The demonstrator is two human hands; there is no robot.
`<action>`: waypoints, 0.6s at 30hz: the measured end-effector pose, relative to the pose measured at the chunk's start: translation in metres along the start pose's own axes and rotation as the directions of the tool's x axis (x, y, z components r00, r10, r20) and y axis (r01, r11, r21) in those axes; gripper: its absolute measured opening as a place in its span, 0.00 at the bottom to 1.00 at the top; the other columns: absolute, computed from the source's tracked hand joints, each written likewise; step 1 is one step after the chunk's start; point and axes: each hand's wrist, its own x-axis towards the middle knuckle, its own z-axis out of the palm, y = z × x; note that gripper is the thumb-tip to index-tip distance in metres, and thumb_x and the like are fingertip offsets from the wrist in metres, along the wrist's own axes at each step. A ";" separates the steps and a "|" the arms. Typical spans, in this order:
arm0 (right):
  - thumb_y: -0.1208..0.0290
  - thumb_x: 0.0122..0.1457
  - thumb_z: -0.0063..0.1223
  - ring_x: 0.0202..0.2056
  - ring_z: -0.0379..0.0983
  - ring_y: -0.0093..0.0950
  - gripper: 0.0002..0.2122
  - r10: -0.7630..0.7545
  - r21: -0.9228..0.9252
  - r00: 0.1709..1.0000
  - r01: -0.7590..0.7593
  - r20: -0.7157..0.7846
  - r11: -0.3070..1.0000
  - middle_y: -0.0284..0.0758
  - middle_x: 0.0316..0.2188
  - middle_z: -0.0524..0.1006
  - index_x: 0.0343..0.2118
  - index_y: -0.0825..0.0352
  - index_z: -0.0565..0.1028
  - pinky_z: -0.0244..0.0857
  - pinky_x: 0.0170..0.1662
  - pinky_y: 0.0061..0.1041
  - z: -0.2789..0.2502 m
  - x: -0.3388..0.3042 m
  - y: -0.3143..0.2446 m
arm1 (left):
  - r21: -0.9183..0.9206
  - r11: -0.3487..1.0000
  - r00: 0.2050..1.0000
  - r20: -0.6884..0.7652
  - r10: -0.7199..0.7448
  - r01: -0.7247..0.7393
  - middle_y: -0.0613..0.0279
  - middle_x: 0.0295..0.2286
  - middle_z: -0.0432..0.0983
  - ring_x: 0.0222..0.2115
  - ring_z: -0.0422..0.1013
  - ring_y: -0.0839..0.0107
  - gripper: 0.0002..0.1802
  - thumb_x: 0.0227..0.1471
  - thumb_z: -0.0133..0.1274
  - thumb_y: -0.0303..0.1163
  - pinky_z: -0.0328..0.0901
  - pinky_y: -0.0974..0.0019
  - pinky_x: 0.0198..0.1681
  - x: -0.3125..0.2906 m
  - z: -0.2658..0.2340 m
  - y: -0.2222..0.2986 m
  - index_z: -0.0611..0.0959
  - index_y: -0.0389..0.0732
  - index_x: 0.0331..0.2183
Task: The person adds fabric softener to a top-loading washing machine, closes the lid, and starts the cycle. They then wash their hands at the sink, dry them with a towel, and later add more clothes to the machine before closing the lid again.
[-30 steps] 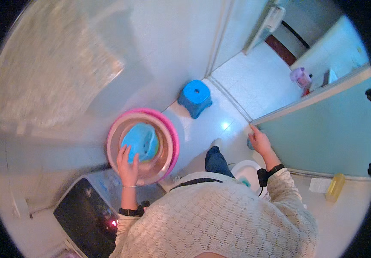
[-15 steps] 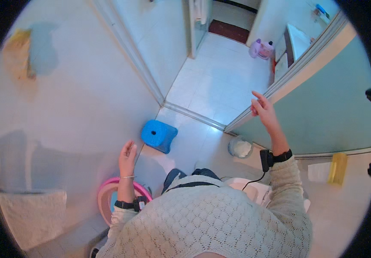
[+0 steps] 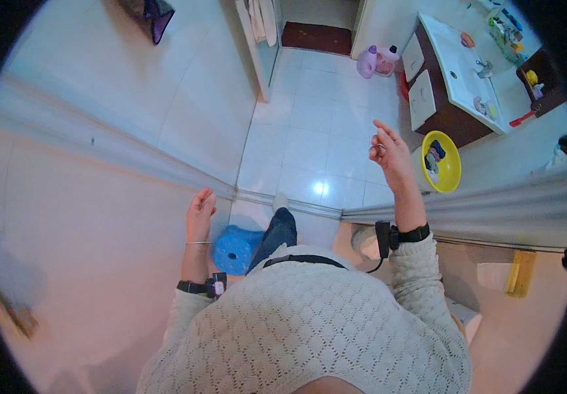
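Note:
My left hand [image 3: 200, 217] hangs in the air by the left wall, with nothing in its loosely bent fingers. Just below it on the floor is a blue plastic step stool [image 3: 247, 238] with a hole in its top. On the other side my right hand [image 3: 392, 157] is raised and empty, its index finger stretched and the others curled. The nearest thing to it is a yellow basin [image 3: 454, 164] with clothes in it. A bracelet rings my left wrist, and black straps with small devices sit on both forearms.
A floor track [image 3: 290, 201] crosses the doorway at my forward foot. Beyond stand a sink cabinet [image 3: 451, 108], purple and pink bottles [image 3: 367, 62] and a dark red mat [image 3: 316, 39]. A ribbed sliding panel [image 3: 467, 220] runs along the right; a bin [image 3: 364, 243] is beside me.
I have stepped forward toward the doorway, so the stool is now beside my leg. The yellow basin and the whole sink have come into view; the pink basin has gone from it.

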 end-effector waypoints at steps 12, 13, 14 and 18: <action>0.66 0.63 0.45 0.21 0.66 0.17 0.13 -0.108 0.195 0.806 0.267 -0.581 0.944 0.26 0.24 0.70 0.49 0.63 0.70 0.63 0.26 0.18 -0.084 0.144 -0.057 | 0.181 0.976 0.924 0.381 0.045 -0.122 0.64 0.46 0.72 0.43 0.69 0.75 0.25 0.54 0.54 0.41 0.65 0.70 0.43 0.277 0.143 0.151 0.73 0.39 0.51; 0.66 0.63 0.45 0.21 0.66 0.17 0.13 -0.122 0.209 0.786 0.305 -0.607 0.929 0.26 0.24 0.70 0.49 0.63 0.70 0.63 0.25 0.18 -0.103 0.152 -0.061 | 0.175 0.974 0.899 0.436 0.051 -0.141 0.64 0.46 0.72 0.43 0.69 0.74 0.25 0.55 0.54 0.41 0.65 0.70 0.43 0.291 0.170 0.158 0.73 0.39 0.51; 0.66 0.63 0.45 0.22 0.66 0.17 0.13 -0.101 0.231 0.753 0.323 -0.650 0.918 0.26 0.24 0.70 0.49 0.62 0.69 0.62 0.25 0.17 -0.122 0.163 -0.065 | 0.168 0.973 0.871 0.487 0.057 -0.158 0.63 0.46 0.72 0.43 0.69 0.74 0.25 0.55 0.54 0.41 0.65 0.70 0.43 0.303 0.196 0.165 0.73 0.40 0.51; 0.65 0.63 0.45 0.22 0.65 0.18 0.15 -0.133 0.209 0.655 0.417 -0.744 0.885 0.25 0.24 0.68 0.51 0.63 0.67 0.61 0.26 0.16 -0.196 0.209 -0.092 | 0.163 0.945 0.798 0.586 0.139 -0.285 0.63 0.44 0.74 0.39 0.69 0.79 0.23 0.54 0.53 0.36 0.65 0.74 0.40 0.337 0.305 0.218 0.74 0.36 0.50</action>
